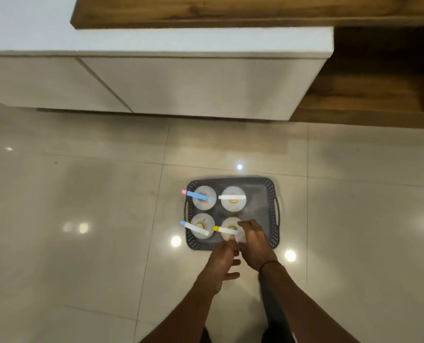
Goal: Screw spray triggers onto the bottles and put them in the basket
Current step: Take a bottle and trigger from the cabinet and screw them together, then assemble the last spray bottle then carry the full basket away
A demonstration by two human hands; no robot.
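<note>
Hands meet over the dark perforated plastic basket (274,194): right hand (254,240) grips the yellow-tipped translucent spray bottle (229,230), left hand (222,259) open beside; seat it upright before letting go

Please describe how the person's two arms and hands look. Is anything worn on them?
Both forearms are bare, with no sleeves in view, and both hands are uncovered, without gloves. The right hand has a thin dark band around its wrist, like a cord or thread bracelet. The left hand and its wrist carry nothing that can be seen. No rings or watch can be made out; the picture is slightly blurred.
</note>
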